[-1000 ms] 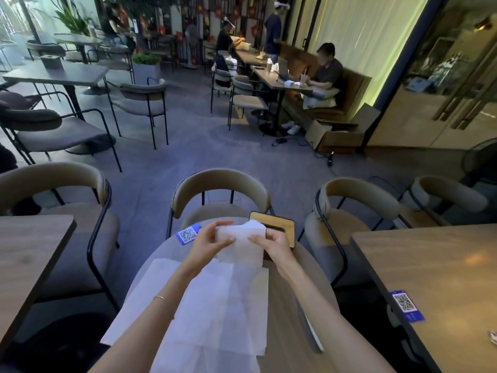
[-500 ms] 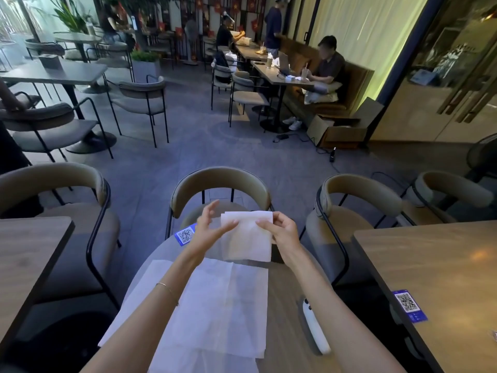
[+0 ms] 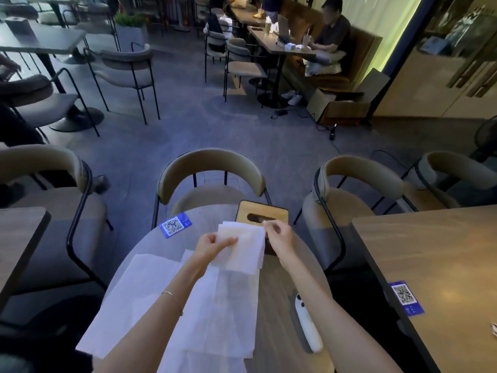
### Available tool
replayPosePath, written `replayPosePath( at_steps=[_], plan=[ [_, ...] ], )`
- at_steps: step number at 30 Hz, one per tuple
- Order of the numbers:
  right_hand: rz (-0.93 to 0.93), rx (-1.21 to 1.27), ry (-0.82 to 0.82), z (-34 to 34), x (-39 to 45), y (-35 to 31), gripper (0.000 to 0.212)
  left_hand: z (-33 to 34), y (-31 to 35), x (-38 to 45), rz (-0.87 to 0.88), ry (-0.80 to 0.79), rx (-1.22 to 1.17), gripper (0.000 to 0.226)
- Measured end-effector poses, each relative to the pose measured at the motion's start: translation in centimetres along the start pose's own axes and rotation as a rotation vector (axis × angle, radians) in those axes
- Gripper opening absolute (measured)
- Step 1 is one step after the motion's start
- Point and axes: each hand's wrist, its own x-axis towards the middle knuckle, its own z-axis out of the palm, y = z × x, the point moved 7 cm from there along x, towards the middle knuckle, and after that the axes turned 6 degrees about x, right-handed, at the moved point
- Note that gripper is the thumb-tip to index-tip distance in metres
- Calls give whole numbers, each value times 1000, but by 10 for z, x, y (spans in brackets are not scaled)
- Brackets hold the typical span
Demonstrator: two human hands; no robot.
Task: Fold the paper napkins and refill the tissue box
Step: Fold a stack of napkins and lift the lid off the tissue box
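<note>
I hold a folded white napkin [image 3: 246, 250] above the round table [image 3: 279, 292]. My left hand [image 3: 212, 244] pinches its left edge, and my right hand [image 3: 278, 234] pinches its upper right corner. Just behind the napkin stands the tissue box [image 3: 262, 214], with a wooden lid and a dark oval slot; the napkin and my right hand cover its near side. Several unfolded white napkins [image 3: 150, 297] lie spread on the table under my forearms.
A white remote-like device [image 3: 308, 325] lies on the table by my right forearm. A blue QR card [image 3: 175, 225] sits at the far left rim. A beige chair [image 3: 212, 179] stands behind the table, with other tables on both sides.
The napkin has dropped lower and tilted flatter, just in front of the tissue box. The view has tipped downward, so the box lid shows again.
</note>
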Motion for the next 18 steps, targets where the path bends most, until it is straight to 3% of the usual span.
replayPosePath(
  at_steps=[4, 6, 8, 13, 18],
  plan=[
    [-127, -408, -98, 24, 25, 7, 19, 15, -14, 15, 14, -66, 162, 52],
    [-133, -551, -163, 40, 33, 6, 34, 24, -17, 20, 4, -121, 165, 63],
    [-112, -663, -205, 52, 40, 3, 52, 29, -17, 24, 3, -112, 141, 61],
    [-5, -668, -217, 65, 56, 8, 67, 32, -15, 30, 52, -80, 105, 30],
    [83, -612, -236, 64, 56, 13, 63, 32, -23, 34, 52, -53, 119, 41]
  ],
)
